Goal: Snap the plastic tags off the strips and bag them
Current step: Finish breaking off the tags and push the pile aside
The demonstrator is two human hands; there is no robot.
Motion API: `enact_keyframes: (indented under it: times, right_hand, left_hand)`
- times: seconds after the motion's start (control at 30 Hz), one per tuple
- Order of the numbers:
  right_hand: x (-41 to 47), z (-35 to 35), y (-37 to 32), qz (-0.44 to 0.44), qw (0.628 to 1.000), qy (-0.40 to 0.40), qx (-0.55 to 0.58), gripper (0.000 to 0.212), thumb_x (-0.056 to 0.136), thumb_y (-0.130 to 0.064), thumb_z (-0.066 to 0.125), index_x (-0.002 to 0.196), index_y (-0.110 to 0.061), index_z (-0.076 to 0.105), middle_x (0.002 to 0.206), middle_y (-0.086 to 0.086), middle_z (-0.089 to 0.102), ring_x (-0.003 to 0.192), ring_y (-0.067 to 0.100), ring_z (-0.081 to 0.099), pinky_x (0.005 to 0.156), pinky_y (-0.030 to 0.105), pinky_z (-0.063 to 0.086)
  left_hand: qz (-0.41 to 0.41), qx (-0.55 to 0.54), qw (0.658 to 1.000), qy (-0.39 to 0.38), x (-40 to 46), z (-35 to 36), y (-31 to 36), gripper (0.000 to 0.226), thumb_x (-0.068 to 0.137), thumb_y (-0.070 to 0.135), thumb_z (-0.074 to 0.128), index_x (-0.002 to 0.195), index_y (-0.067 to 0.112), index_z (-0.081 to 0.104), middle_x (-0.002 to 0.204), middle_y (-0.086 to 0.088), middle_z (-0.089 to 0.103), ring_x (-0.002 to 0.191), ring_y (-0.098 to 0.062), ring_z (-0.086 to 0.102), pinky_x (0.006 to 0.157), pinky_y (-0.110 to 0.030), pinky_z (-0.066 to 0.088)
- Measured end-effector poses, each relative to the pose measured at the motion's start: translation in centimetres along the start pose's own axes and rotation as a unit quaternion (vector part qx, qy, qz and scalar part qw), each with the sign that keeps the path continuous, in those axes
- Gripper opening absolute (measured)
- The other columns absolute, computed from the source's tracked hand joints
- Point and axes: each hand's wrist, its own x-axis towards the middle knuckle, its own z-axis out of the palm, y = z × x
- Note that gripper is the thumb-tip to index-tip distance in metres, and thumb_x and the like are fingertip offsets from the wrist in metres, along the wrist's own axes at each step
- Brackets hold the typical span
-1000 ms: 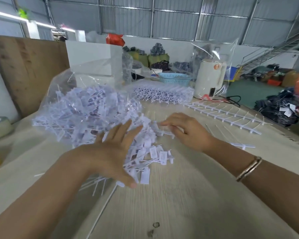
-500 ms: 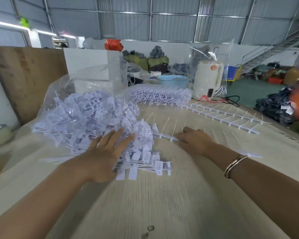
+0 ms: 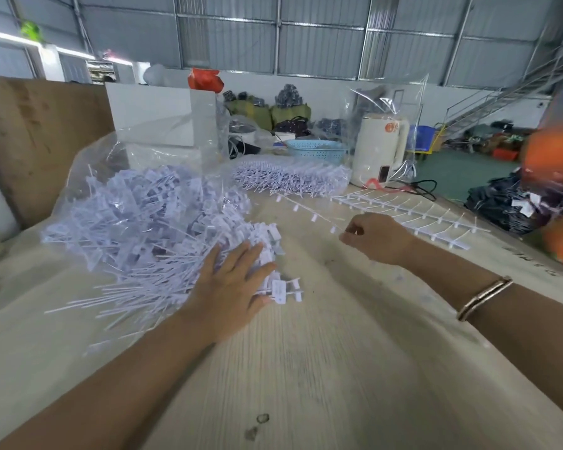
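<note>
Pressing flat, straight fingers of left hand (image 3: 233, 289) on loose tags (image 3: 163, 241) heaped at clear bag (image 3: 88, 164) mouth on surface (image 3: 338, 368). Pinching a thin strip (image 3: 312, 216) with curled right hand (image 3: 376, 237), beside more strips (image 3: 413, 212).

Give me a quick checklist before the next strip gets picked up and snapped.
1. Left hand flat on the loose tags, keeping the pile together: ok.
2. Right hand has hold of a strip: cannot tell; its fingers are curled at the end of a thin strip, but the contact is blurred.
3. Full strips within reach: ok, a row of strips lies just beyond the right hand.
4. Clear bag open to take tags: ok, it lies open behind and around the pile.
5. Stray tags outside the pile: not ok, a few tags lie on the table beside the left thumb.
</note>
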Motion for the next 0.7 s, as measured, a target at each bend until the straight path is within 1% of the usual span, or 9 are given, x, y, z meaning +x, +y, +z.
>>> enact_keyframes:
  times: [0.07,0.13,0.2,0.27,0.37,0.47,0.53,0.6,0.7]
  right_hand:
    - [-0.5,-1.0,-1.1,0.021,0.998,-0.054,0.014,0.019,0.087,-0.034,0.060,0.091,-0.016,0.058,0.082,0.004,0.063,0.049,0.010,0.057,0.050,0.019,0.046]
    - [-1.0,-1.1,-2.4,0.012,0.998,-0.068,-0.007,0.017,0.085,-0.029,0.064,0.093,-0.015,0.058,0.071,0.004,0.065,0.036,0.006,0.054,0.040,0.014,0.041]
    - [-1.7,-0.6,-3.4,-0.013,0.997,-0.076,-0.002,0.021,0.085,-0.021,0.064,0.104,-0.020,0.053,0.070,0.002,0.065,0.036,0.007,0.054,0.047,0.018,0.046]
    - [-2.4,-0.1,-4.2,-0.027,0.996,-0.084,-0.003,0.027,0.087,-0.013,0.057,0.109,-0.028,0.053,0.073,0.000,0.066,0.043,0.011,0.058,0.058,0.022,0.050]
    - [-2.4,0.7,-5.4,-0.011,0.996,-0.072,-0.058,0.023,0.088,-0.012,0.050,0.102,-0.022,0.065,0.093,0.002,0.070,0.064,0.015,0.063,0.078,0.022,0.050]
    - [-1.6,1.2,-5.9,0.038,0.991,-0.063,-0.108,0.020,0.086,-0.011,0.052,0.094,-0.008,0.070,0.085,0.012,0.071,0.084,0.027,0.067,0.083,0.031,0.054]
    - [-1.0,0.9,-5.7,0.066,0.988,-0.068,-0.121,0.016,0.083,-0.007,0.054,0.076,-0.005,0.068,0.053,0.010,0.065,0.077,0.028,0.067,0.080,0.035,0.056]
    - [-0.6,0.3,-5.2,0.084,0.985,-0.068,-0.136,0.026,0.080,-0.002,0.055,0.055,-0.006,0.059,0.027,0.001,0.047,0.060,0.024,0.062,0.076,0.035,0.057]
    - [-0.4,-0.2,-4.4,0.102,0.985,-0.051,-0.131,0.018,0.079,0.002,0.058,0.062,0.000,0.064,0.045,0.008,0.061,0.060,0.023,0.065,0.073,0.035,0.058]
  left_hand:
    - [-0.022,-0.009,1.000,-0.009,0.4,0.0,0.2,0.058,0.084,0.049,0.060,0.136,0.026,0.048,0.147,-0.007,0.040,0.137,-0.028,0.033,0.108,-0.059,0.020]
    - [-0.052,-0.028,0.998,-0.018,0.9,0.2,0.5,0.063,0.090,0.049,0.046,0.147,0.034,0.022,0.157,-0.002,0.014,0.145,-0.023,0.006,0.112,-0.053,-0.003]
    - [-0.066,-0.055,0.996,-0.026,1.2,0.4,1.0,0.070,0.089,0.043,0.038,0.147,0.038,-0.001,0.158,0.002,-0.011,0.142,-0.019,-0.020,0.106,-0.048,-0.019]
    - [-0.053,-0.084,0.995,-0.023,1.0,-0.3,1.7,0.072,0.083,0.043,0.038,0.145,0.040,0.001,0.156,0.005,-0.013,0.139,-0.018,-0.025,0.104,-0.044,-0.021]
    - [-0.020,-0.131,0.990,0.043,0.7,-2.4,3.2,0.056,0.075,0.041,0.030,0.127,0.038,0.049,0.146,0.009,0.032,0.139,-0.018,0.013,0.103,-0.036,-0.001]
    - [-0.053,-0.253,0.966,0.014,0.9,-3.8,3.8,0.058,0.083,0.054,0.016,0.092,0.031,0.068,0.094,0.012,0.066,0.099,-0.009,0.054,0.086,-0.026,0.025]
    - [-0.073,-0.343,0.935,-0.054,1.0,-4.3,3.6,0.053,0.089,0.063,0.025,0.086,0.032,0.068,0.073,0.008,0.067,0.078,-0.007,0.060,0.079,-0.026,0.038]
    - [-0.039,-0.350,0.932,-0.086,1.0,-4.4,3.3,0.038,0.089,0.060,0.040,0.090,0.033,0.066,0.068,0.011,0.067,0.077,-0.001,0.059,0.092,-0.030,0.037]
    - [-0.012,-0.434,0.882,-0.183,0.5,-4.5,3.3,0.029,0.086,0.057,0.052,0.102,0.035,0.062,0.072,0.017,0.070,0.085,0.015,0.053,0.105,-0.035,0.024]
